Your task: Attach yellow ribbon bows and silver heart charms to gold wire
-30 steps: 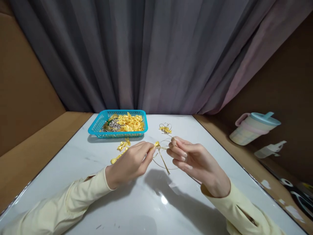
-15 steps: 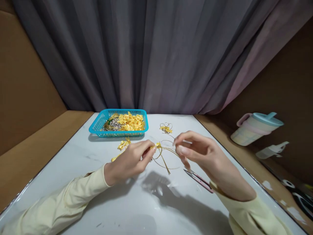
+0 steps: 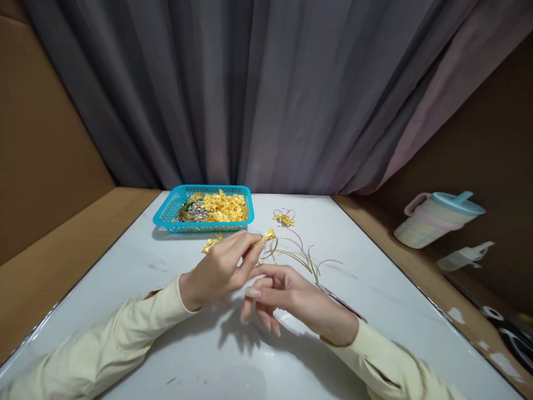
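Note:
Between the thumb and index finger of my left hand (image 3: pixel 227 264) is a small yellow ribbon bow (image 3: pixel 270 235), with thin gold cord looping from it. My right hand (image 3: pixel 287 297) is just below and to the right, fingers loosely apart and nothing visible in them. Its index fingertip overlaps the left hand; whether they touch I cannot tell. Loose gold cords (image 3: pixel 297 256) spread over the table beyond my right hand. The thread snips (image 3: pixel 341 303) lie partly hidden behind my right wrist. Another yellow bow (image 3: pixel 211 243) lies behind my left hand, partly covered.
A blue basket (image 3: pixel 204 226) with yellow bows and metallic cords stands at the back left of the white table (image 3: pixel 400 328). A finished-looking bow with cord loops (image 3: pixel 284 217) lies near the back. At right are a lidded cup (image 3: pixel 433 219) and a small squeeze bottle (image 3: pixel 462 257).
My right hand has moved left and down, from the cords to beneath my left hand. The bow in my left hand has risen slightly; the cords now lie spread to the right.

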{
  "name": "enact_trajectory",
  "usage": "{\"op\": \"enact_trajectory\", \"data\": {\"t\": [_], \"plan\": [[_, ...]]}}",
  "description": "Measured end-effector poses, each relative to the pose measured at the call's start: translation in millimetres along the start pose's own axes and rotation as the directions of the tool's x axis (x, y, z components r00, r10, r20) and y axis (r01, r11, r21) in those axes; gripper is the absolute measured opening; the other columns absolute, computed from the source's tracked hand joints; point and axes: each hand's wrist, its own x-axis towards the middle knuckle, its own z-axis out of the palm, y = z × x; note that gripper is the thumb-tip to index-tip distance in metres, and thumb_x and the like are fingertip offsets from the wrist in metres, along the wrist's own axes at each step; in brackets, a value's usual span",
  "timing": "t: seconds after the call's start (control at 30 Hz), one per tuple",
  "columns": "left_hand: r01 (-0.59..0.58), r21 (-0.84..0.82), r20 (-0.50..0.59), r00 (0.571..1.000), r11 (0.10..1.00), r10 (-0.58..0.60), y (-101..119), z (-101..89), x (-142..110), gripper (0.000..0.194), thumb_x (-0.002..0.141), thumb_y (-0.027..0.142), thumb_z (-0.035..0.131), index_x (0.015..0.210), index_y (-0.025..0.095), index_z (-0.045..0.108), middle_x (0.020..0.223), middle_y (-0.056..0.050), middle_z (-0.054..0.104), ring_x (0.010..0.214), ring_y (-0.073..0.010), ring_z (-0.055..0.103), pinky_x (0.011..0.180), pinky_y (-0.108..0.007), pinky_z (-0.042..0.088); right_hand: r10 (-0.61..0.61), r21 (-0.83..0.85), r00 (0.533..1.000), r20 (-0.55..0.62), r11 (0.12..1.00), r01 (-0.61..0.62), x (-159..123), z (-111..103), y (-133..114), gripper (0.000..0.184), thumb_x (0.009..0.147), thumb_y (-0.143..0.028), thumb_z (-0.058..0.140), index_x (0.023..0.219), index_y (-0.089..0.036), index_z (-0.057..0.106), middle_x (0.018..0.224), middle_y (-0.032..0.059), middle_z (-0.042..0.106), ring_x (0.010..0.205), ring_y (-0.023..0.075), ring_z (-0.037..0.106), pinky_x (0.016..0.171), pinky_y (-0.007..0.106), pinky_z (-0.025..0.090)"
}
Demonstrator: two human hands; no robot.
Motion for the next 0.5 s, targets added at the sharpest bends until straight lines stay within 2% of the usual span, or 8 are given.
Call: {"op": "enact_trajectory", "data": {"t": [0.07, 0.17, 0.23, 0.3, 0.33, 0.43, 0.47, 0.5], "plan": [[-0.019, 0.027, -0.008, 1.000, 0.999, 0.019, -3, -1.6, 2, 0.009, 0.089, 0.010, 0.045, 0.088, 0.016, 0.051, 0.068, 0.000, 0.055, 0.060, -0.0104, 0.051, 0.059, -0.023, 0.044, 0.014, -0.031, 1.000, -0.008, 0.999, -0.014, -2, -3, -1, 0.024, 0.082, -0.036, 0.059, 0.080, -0.012, 0.058, 0.064, 0.0022, 0.064, 0.040, 0.0041, 0.047, 0.039, 0.015, 0.039], [-0.009, 0.060, -0.020, 1.000, 0.998, 0.010, -9, -5.4, 6, 0.008, 0.089, 0.010, 0.046, 0.087, 0.015, 0.052, 0.066, 0.001, 0.053, 0.057, -0.0096, 0.049, 0.058, -0.022, 0.043, 0.029, -0.140, 0.998, -0.061, 0.989, -0.037, -9, -10, -12, 0.032, 0.083, -0.040, 0.057, 0.072, -0.011, 0.061, 0.058, 0.0014, 0.063, 0.037, 0.0045, 0.047, 0.039, 0.017, 0.041], [0.005, 0.073, -0.019, 1.000, 0.997, -0.003, -12, -7.6, 8, 0.007, 0.089, 0.010, 0.046, 0.086, 0.014, 0.052, 0.065, 0.002, 0.052, 0.055, -0.0092, 0.048, 0.057, -0.022, 0.042, 0.013, -0.221, 0.992, -0.127, 0.974, -0.041, -14, -14, -21, 0.035, 0.084, -0.042, 0.055, 0.077, -0.010, 0.065, 0.058, 0.0022, 0.063, 0.042, 0.0078, 0.054, 0.041, 0.020, 0.046], [0.018, 0.075, 0.005, 1.000, 0.997, -0.018, -14, -8.2, 8, 0.009, 0.089, 0.011, 0.045, 0.083, 0.014, 0.052, 0.063, 0.002, 0.051, 0.054, -0.0092, 0.047, 0.055, -0.022, 0.041, -0.114, -0.308, 0.954, -0.277, 0.951, 0.024, -18, -14, -28, 0.032, 0.083, -0.041, 0.057, 0.093, -0.011, 0.067, 0.071, 0.0053, 0.068, 0.056, 0.0125, 0.062, 0.051, 0.024, 0.053], [0.028, 0.072, 0.028, 0.999, 0.997, -0.030, -15, -7.7, 8, 0.011, 0.090, 0.012, 0.044, 0.082, 0.015, 0.051, 0.063, 0.003, 0.050, 0.054, -0.0093, 0.046, 0.054, -0.023, 0.040, -0.219, -0.354, 0.903, -0.371, 0.932, 0.081, -19, -14, -30, 0.032, 0.083, -0.039, 0.058, 0.102, -0.014, 0.066, 0.084, 0.0070, 0.070, 0.067, 0.0147, 0.065, 0.058, 0.027, 0.055], [0.046, 0.069, 0.119, 0.991, 0.997, -0.054, -14, -3.9, 5, 0.015, 0.092, 0.014, 0.040, 0.082, 0.015, 0.051, 0.065, 0.001, 0.051, 0.057, -0.0106, 0.048, 0.055, -0.024, 0.040, -0.495, -0.455, 0.671, -0.552, 0.853, 0.255, -20, -12, -31, 0.031, 0.084, -0.035, 0.058, 0.111, -0.020, 0.063, 0.113, 0.0069, 0.064, 0.092, 0.0189, 0.065, 0.079, 0.035, 0.055], [0.042, 0.072, 0.155, 0.986, 0.997, -0.052, -13, -2.1, 4, 0.016, 0.092, 0.014, 0.038, 0.082, 0.015, 0.051, 0.067, 0.000, 0.052, 0.058, -0.0111, 0.048, 0.055, -0.025, 0.040, -0.541, -0.460, 0.615, -0.574, 0.834, 0.304, -20, -12, -30, 0.030, 0.085, -0.034, 0.057, 0.111, -0.020, 0.063, 0.116, 0.0063, 0.063, 0.097, 0.0198, 0.063, 0.084, 0.038, 0.054], [0.031, 0.075, 0.190, 0.981, 0.997, -0.045, -12, -0.3, 2, 0.017, 0.092, 0.014, 0.037, 0.082, 0.015, 0.051, 0.069, 0.000, 0.053, 0.059, -0.0116, 0.049, 0.055, -0.025, 0.041, -0.564, -0.450, 0.584, -0.584, 0.824, 0.345, -20, -12, -30, 0.029, 0.086, -0.034, 0.056, 0.111, -0.021, 0.063, 0.116, 0.0061, 0.063, 0.100, 0.0202, 0.062, 0.088, 0.039, 0.052]]}}
